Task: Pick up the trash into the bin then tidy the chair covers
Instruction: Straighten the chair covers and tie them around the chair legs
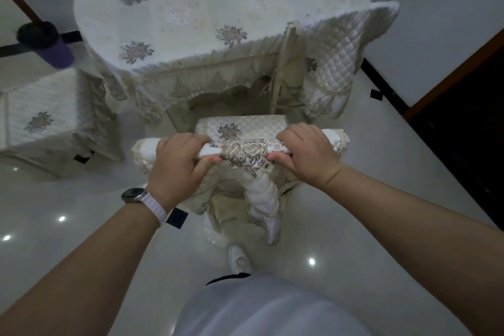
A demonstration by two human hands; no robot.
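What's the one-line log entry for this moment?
step: tidying | left hand: grips chair cover at backrest top | right hand: grips same cover | bin: on floor beside table

Dim, floor glare, fisheye edges.

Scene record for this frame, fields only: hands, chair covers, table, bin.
left hand: grips the top of the near chair cover, fingers curled over it
right hand: grips the same top edge, across the embroidered rose
near chair cover: over the chair back, quilted strip hanging on the person's side
table: round, floral lace cloth
right chair cover: quilted, draped on chair beside table
left seat cover: quilted, floral motif
bin: purple, dark liner, on floor far left
watch: white strap, left wrist
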